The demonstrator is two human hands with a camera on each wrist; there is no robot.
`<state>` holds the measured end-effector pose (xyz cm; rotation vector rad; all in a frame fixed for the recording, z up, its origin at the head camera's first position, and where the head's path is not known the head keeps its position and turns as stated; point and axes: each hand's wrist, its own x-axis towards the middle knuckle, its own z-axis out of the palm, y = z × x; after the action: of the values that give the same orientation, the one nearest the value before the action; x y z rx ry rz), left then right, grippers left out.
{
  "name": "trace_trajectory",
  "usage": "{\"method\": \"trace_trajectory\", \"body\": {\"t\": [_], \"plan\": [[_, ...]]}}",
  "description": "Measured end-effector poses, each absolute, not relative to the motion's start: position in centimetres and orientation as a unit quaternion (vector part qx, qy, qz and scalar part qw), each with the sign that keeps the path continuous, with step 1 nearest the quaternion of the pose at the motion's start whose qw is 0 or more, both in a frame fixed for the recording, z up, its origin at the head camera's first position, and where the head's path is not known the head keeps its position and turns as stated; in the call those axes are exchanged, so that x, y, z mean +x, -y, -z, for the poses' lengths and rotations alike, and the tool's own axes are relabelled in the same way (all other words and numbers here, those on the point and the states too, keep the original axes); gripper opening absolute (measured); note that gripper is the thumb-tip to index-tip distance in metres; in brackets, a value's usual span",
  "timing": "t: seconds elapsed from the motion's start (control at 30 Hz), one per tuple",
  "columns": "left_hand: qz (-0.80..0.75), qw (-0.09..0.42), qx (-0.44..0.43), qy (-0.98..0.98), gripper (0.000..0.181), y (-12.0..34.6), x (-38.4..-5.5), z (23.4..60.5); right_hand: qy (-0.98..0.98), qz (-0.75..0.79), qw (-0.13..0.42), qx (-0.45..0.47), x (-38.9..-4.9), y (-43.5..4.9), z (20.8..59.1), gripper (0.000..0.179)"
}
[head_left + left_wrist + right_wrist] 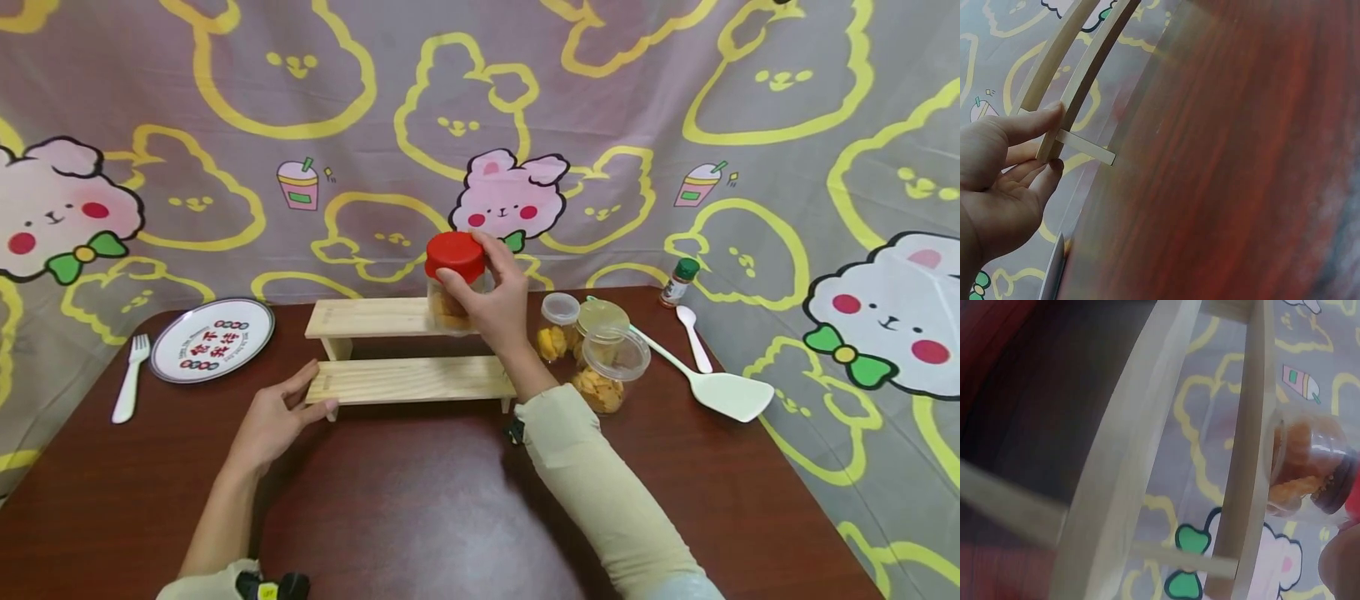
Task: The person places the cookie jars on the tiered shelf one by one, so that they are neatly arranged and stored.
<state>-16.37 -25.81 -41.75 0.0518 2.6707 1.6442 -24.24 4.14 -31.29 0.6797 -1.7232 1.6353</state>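
Note:
A clear jar with a red lid [455, 257] is upright at the right part of a two-tier wooden shelf's upper board [367, 318]. Brownish-orange pieces of food show through the jar's wall [1310, 459]. My right hand [501, 307] grips this jar by the lid, thumb in front and fingers behind; its base appears to meet the board. At the shelf's left end, my left hand [270, 417] pinches the lower board [408, 382] between thumb and fingers. The left wrist view shows that grip on the board's end [1054, 140] closely.
Right of the shelf stand a small lidded jar [553, 337] and a larger clear-lidded jar [600, 390], with a yellowish lid [602, 317] behind. Beyond are a spatula [731, 395], spoon [694, 339] and green-capped bottle [678, 283]. A plate [180, 333] and fork [129, 383] lie left.

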Motion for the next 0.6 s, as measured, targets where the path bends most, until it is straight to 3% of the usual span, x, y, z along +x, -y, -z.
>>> {"method": "trace_trajectory", "body": {"t": [0.37,0.6], "plan": [[-0.533,0.006,0.014,-0.846,0.079,25.8,-16.3,41.8,0.665,-0.622,0.298,0.286,-27.3,-0.2,33.7,0.058],[-0.533,0.005,0.013,-0.846,0.079,25.8,-16.3,41.7,0.671,-0.614,0.286,0.302,-27.4,2.3,33.7,0.059]]}}
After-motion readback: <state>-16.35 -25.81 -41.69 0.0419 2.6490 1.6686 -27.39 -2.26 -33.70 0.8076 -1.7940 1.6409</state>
